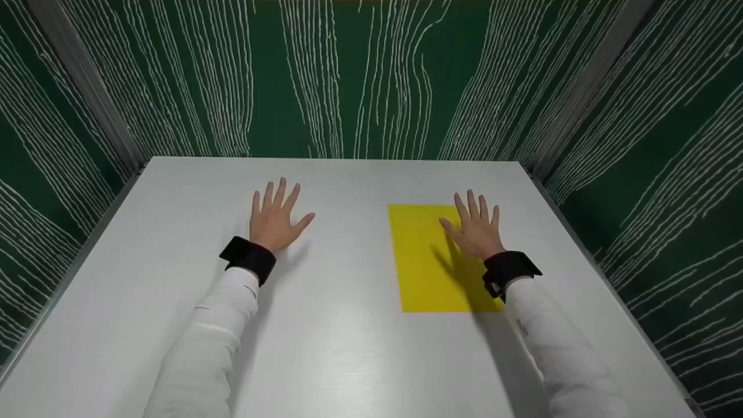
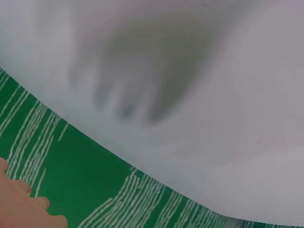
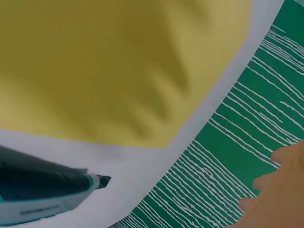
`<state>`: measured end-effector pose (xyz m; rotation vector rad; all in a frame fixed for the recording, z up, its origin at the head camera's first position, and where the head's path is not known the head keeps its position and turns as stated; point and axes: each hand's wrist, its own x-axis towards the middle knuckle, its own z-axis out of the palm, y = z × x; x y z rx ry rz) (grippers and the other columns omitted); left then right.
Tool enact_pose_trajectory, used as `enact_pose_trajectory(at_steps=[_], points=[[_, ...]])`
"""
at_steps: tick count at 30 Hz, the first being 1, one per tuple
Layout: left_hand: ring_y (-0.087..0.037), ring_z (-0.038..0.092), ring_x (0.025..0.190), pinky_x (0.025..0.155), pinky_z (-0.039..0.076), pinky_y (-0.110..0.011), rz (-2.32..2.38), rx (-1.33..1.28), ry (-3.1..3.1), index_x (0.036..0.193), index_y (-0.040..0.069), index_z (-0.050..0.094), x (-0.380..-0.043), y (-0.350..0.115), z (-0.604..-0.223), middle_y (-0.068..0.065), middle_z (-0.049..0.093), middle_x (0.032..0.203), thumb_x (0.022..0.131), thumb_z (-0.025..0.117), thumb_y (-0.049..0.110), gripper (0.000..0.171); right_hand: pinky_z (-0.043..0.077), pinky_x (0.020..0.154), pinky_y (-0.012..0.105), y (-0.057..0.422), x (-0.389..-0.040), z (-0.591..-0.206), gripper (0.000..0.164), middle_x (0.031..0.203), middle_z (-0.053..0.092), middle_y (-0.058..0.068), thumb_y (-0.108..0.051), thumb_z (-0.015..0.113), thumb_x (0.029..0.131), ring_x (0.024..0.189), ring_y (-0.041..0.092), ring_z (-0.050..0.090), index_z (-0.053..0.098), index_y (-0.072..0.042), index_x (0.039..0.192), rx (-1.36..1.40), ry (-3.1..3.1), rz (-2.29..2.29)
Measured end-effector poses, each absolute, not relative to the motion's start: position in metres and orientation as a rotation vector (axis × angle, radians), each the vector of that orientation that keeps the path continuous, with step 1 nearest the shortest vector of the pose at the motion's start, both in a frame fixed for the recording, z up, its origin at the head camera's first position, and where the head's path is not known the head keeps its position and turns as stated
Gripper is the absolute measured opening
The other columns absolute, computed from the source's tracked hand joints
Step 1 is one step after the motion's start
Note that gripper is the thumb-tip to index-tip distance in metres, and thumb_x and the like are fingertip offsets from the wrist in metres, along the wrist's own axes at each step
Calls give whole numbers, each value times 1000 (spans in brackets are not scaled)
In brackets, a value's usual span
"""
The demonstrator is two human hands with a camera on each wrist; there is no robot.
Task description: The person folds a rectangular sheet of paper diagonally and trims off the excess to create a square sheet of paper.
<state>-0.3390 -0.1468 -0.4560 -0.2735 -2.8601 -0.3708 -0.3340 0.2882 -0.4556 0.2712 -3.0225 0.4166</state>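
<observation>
My left hand [image 1: 274,223] hovers over the white table with its fingers spread, holding nothing; its shadow falls on the tabletop. Only part of this hand [image 2: 26,204] appears at the lower left of the left wrist view. Over a yellow sheet [image 1: 426,261], my right hand [image 1: 477,232] is likewise spread and free of any object. The sheet lies flat on the right half of the table, partly covered by that hand and wrist. In the right wrist view, a dark and teal marker [image 3: 45,185] with a chisel tip shows beside the sheet's edge; the head view does not show it.
The white table [image 1: 342,325] spans the space between the walls. Green panels with wavy white lines [image 1: 278,75] stand behind it and at both sides, joined by grey corner posts [image 1: 87,81]. Each wrist wears a black band [image 1: 249,258] over a white sleeve.
</observation>
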Motion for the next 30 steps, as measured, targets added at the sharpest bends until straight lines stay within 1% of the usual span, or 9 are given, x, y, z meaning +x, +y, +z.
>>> enact_pose_trajectory(at_steps=[4,8,12,17,21,25,30], points=[[-40,17,161,130,10,-62,-362,-374,-2859,163,17,30,-336,-122,-459,-16,21,172,101,49,59,77,-11,125,70,285,-323,-462,79,173,-1,25,-54,39,108,159,50,-3,10,-8,166,260,-3075,442],[-37,18,161,131,11,-60,-363,-486,-2857,163,19,29,-333,-93,-464,-14,22,172,101,49,60,77,-6,125,71,280,-309,-469,80,172,2,27,-52,43,107,159,52,-1,12,-6,165,211,-3102,418],[-35,20,161,131,12,-58,-350,-591,-2857,163,21,29,-329,-62,-473,-11,23,172,102,47,61,76,-1,126,71,273,-295,-475,81,171,3,28,-53,42,107,158,53,1,13,-5,165,194,-3159,386],[-31,19,162,132,13,-56,-257,-738,-2905,165,25,25,-317,-26,-483,-6,21,174,102,43,65,77,1,124,74,266,-277,-480,85,171,2,30,-56,40,106,157,55,1,10,-2,165,224,-3270,416],[-28,20,162,132,15,-54,-184,-854,-2947,164,27,25,-305,-1,-483,-4,20,174,102,42,66,75,6,123,76,262,-266,-483,90,170,4,32,-59,42,105,156,56,4,11,1,163,233,-3337,399],[-26,20,162,132,16,-53,-85,-952,-2980,165,29,24,-297,19,-486,-2,20,174,102,40,67,75,9,121,78,261,-257,-484,93,169,4,34,-61,43,103,155,58,5,11,3,163,236,-3392,366],[-25,20,162,132,17,-51,1,-1034,-3015,165,29,23,-291,32,-495,-1,21,174,104,40,63,72,7,119,80,260,-249,-481,97,169,1,34,-64,42,102,154,60,2,9,3,163,241,-3455,367]])
